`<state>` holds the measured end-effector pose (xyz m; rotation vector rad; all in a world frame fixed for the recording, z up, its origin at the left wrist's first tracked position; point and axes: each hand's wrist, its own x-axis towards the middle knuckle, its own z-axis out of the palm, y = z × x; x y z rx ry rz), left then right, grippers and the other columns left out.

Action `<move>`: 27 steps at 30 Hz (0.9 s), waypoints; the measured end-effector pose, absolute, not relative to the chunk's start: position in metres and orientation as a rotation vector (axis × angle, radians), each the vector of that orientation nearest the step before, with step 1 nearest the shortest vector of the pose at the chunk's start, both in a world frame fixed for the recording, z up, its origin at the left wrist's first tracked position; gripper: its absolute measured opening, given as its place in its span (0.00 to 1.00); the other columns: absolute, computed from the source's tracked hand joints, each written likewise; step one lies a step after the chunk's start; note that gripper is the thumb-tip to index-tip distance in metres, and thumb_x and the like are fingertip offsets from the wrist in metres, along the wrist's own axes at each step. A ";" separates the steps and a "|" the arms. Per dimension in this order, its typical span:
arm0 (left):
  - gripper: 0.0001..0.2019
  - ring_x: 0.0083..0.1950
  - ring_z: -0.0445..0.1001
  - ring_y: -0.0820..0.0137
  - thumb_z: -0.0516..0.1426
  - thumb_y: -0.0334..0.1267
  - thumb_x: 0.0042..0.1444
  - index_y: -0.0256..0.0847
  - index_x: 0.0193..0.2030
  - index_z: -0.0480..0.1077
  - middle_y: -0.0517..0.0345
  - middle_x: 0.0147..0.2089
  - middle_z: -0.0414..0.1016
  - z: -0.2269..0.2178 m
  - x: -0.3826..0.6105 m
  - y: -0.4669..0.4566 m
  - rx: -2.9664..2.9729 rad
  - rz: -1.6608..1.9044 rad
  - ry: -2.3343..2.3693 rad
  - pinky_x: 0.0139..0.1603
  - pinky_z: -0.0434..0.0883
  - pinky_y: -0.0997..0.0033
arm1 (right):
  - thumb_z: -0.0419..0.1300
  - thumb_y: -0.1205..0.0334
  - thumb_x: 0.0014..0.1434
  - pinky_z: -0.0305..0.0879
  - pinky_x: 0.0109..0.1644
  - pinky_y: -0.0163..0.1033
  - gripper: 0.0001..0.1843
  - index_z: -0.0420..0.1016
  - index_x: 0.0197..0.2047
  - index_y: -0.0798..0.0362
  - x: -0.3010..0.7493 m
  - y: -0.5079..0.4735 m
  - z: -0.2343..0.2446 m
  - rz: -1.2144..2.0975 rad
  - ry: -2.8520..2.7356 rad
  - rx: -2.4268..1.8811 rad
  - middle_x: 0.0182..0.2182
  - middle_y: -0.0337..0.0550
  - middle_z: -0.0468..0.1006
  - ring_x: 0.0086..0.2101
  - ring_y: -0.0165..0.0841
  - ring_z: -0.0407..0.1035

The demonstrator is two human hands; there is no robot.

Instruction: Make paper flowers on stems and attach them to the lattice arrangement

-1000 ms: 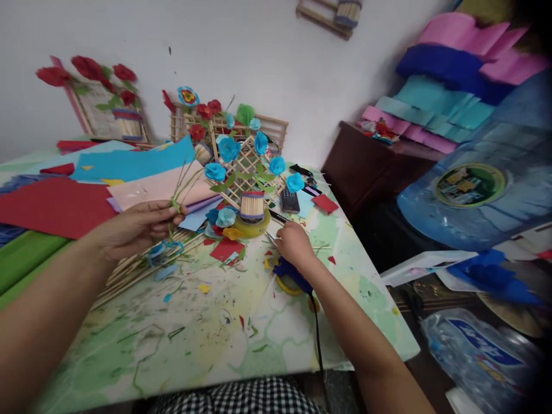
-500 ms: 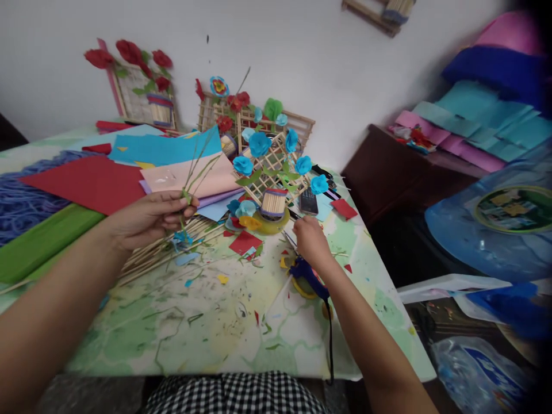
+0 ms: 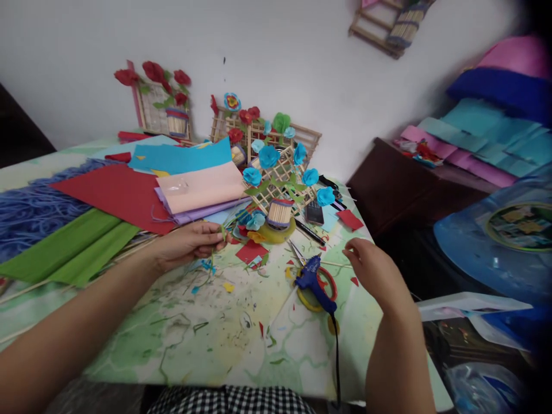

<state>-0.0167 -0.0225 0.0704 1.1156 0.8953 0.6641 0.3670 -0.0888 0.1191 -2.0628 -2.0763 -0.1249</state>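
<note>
The desk (image 3: 215, 351) spans the lower view, with a large blue bottle (image 3: 461, 230) beyond its right edge bearing an oval label (image 3: 521, 227) too blurred to read. The hands are well apart: the right hand (image 3: 375, 267) is raised near the right edge with fingers curled, whether on anything cannot be told, and the left hand (image 3: 190, 244) is pinched closed over the desk. Between them, a blue glue gun (image 3: 311, 280), its pale marking illegible, lies on the scissors (image 3: 296, 252), while a green stem (image 3: 223, 232) is clamped between left thumb and fingers.
</note>
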 end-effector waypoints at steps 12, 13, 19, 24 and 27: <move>0.16 0.23 0.51 0.79 0.56 0.49 0.57 0.35 0.38 0.71 0.59 0.28 0.67 0.077 0.051 -0.028 1.423 0.438 0.667 0.23 0.46 0.75 | 0.69 0.48 0.42 0.46 0.20 0.30 0.25 0.73 0.41 0.52 0.256 -0.068 0.116 1.156 -1.113 -1.035 0.39 0.45 0.77 0.23 0.24 0.60; 0.16 0.24 0.53 0.78 0.55 0.49 0.58 0.35 0.38 0.71 0.59 0.28 0.67 0.077 0.057 -0.029 1.451 0.417 0.662 0.24 0.47 0.75 | 0.67 0.48 0.45 0.45 0.19 0.30 0.22 0.73 0.41 0.52 0.251 -0.066 0.116 1.200 -1.110 -0.995 0.38 0.45 0.78 0.22 0.24 0.58; 0.17 0.29 0.61 0.74 0.55 0.51 0.57 0.36 0.37 0.69 0.58 0.31 0.71 0.080 0.069 -0.033 1.567 0.365 0.687 0.28 0.55 0.75 | 0.59 0.51 0.57 0.43 0.21 0.30 0.15 0.75 0.29 0.53 0.256 -0.055 0.106 1.004 -1.181 -0.954 0.19 0.34 0.66 0.19 0.23 0.50; 0.18 0.32 0.66 0.72 0.52 0.52 0.59 0.37 0.36 0.70 0.57 0.33 0.73 0.079 0.069 -0.030 1.728 0.304 0.732 0.32 0.60 0.74 | 0.60 0.52 0.57 0.43 0.20 0.30 0.15 0.74 0.27 0.55 0.270 -0.056 0.112 0.883 -1.117 -0.961 0.18 0.33 0.63 0.18 0.22 0.51; 0.18 0.36 0.68 0.70 0.51 0.50 0.60 0.36 0.34 0.70 0.56 0.33 0.73 0.074 0.066 -0.023 1.895 0.283 0.733 0.36 0.63 0.73 | 0.61 0.54 0.55 0.42 0.19 0.29 0.13 0.73 0.27 0.55 0.282 -0.056 0.119 0.849 -1.022 -0.915 0.21 0.36 0.69 0.19 0.22 0.51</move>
